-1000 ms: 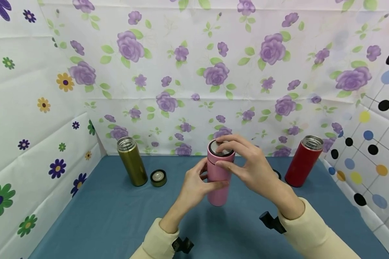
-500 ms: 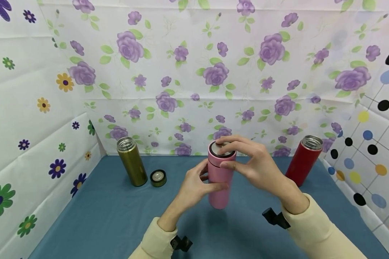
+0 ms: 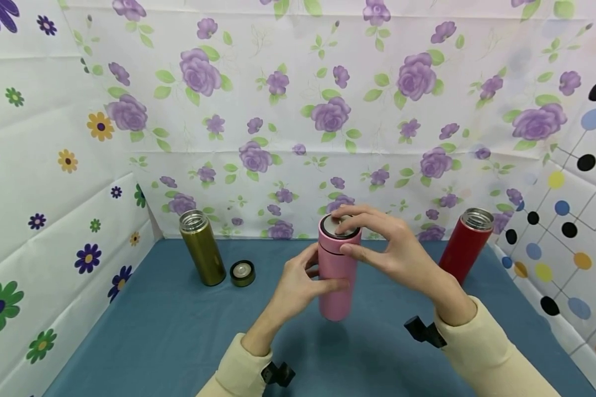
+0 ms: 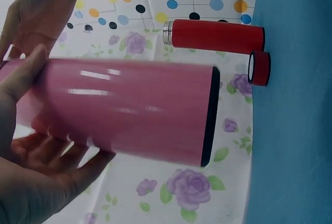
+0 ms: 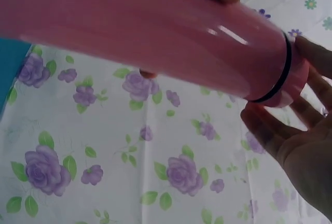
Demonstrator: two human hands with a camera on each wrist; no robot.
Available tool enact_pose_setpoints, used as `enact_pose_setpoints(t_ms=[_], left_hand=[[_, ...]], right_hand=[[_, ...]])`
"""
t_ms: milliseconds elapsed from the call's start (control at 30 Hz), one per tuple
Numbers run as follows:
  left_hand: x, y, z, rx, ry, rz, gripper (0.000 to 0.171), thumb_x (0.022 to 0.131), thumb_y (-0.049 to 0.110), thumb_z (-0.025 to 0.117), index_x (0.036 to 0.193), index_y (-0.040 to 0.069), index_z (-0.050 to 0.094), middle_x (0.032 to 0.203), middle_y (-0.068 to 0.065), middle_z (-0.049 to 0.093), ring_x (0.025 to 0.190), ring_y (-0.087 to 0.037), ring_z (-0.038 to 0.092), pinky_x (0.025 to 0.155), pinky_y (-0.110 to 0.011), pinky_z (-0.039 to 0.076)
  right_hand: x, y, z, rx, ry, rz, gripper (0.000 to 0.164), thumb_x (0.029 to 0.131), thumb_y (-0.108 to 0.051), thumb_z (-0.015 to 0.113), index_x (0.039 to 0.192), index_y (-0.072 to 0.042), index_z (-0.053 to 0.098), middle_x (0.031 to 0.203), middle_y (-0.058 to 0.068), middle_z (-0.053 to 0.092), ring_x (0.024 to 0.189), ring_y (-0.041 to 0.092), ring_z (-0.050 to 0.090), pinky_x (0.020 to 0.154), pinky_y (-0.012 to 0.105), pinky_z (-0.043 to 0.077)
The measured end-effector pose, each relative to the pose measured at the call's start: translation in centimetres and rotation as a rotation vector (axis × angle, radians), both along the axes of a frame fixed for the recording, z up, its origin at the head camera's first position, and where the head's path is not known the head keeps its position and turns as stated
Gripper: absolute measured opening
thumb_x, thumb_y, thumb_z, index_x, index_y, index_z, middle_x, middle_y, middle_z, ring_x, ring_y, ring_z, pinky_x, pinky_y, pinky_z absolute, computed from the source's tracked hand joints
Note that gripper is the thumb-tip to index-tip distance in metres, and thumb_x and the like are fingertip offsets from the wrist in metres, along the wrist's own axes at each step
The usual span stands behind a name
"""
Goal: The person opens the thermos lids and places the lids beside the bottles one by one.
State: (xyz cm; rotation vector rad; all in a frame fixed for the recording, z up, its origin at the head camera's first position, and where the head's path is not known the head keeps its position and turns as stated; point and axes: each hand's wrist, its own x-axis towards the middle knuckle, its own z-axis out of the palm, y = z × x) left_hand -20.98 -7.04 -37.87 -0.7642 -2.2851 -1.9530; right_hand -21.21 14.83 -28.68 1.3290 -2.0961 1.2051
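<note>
A pink thermos flask is held upright in front of me, a shadow on the cloth below it. My left hand grips its body, thumb across the front and fingers behind. At the top, my right hand holds the pink lid by its sides, with fingers over its top face. A dark ring separates lid from body in the right wrist view, where the right fingertips lie right at that seam. From the left wrist view the flask's dark base shows.
An olive-green flask stands uncapped at the left, its lid beside it on the blue cloth. An uncapped red flask stands at the right; its red lid shows in the left wrist view. Floral sheets enclose the table.
The right hand has shifted slightly to the right around the lid, its wrist and sleeve moving right too. The flask has come slightly nearer; the left hand keeps its grip.
</note>
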Motion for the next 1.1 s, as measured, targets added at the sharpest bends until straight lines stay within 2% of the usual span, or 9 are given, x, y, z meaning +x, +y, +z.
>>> enact_pose_setpoints(t_ms=[200, 367, 800, 1000, 1100], left_hand=[[0.1, 0.4, -0.2, 0.041, 0.013, 0.074, 0.065, 0.086, 0.025, 0.088, 0.144, 0.024, 0.059, 0.128, 0.000, 0.067, 0.114, -0.018, 0.067, 0.098, -0.047, 0.056], [0.2, 0.6, -0.3, 0.037, 0.016, 0.090, 0.066, 0.086, 0.025, 0.088, 0.144, 0.023, 0.058, 0.130, 0.000, 0.066, 0.114, -0.019, 0.067, 0.098, -0.048, 0.056], [0.2, 0.6, -0.4, 0.018, 0.026, 0.074, 0.066, 0.087, 0.026, 0.087, 0.145, 0.025, 0.057, 0.131, 0.001, 0.066, 0.116, -0.019, 0.066, 0.101, -0.050, 0.054], [0.0, 0.5, -0.4, 0.011, 0.030, 0.039, 0.064, 0.088, 0.027, 0.086, 0.145, 0.026, 0.058, 0.130, 0.002, 0.067, 0.116, -0.017, 0.065, 0.101, -0.045, 0.055], [0.1, 0.3, -0.4, 0.004, 0.033, 0.010, 0.064, 0.088, 0.028, 0.085, 0.146, 0.026, 0.057, 0.131, 0.004, 0.066, 0.118, -0.016, 0.065, 0.102, -0.044, 0.054]], right_hand=[[0.5, -1.4, -1.0, -0.055, 0.079, -0.126, 0.044, 0.081, 0.008, 0.084, 0.119, -0.010, 0.072, 0.138, 0.010, 0.062, 0.130, 0.026, 0.058, 0.107, 0.025, 0.048], [0.6, -2.3, -1.8, -0.087, 0.138, -0.191, 0.043, 0.080, 0.006, 0.086, 0.117, -0.008, 0.071, 0.134, 0.011, 0.063, 0.125, 0.027, 0.060, 0.103, 0.020, 0.049], [0.7, -2.4, -1.5, -0.149, 0.148, -0.167, 0.040, 0.076, 0.010, 0.087, 0.110, -0.006, 0.075, 0.128, 0.012, 0.067, 0.120, 0.029, 0.064, 0.102, 0.022, 0.051], [0.8, -2.1, -1.0, -0.124, 0.133, -0.157, 0.039, 0.075, 0.010, 0.087, 0.109, -0.008, 0.077, 0.127, 0.011, 0.068, 0.120, 0.027, 0.065, 0.101, 0.023, 0.052], [0.8, -1.6, -0.6, -0.103, 0.104, -0.117, 0.039, 0.076, 0.010, 0.086, 0.109, -0.009, 0.078, 0.127, 0.011, 0.068, 0.120, 0.025, 0.065, 0.101, 0.025, 0.053]])
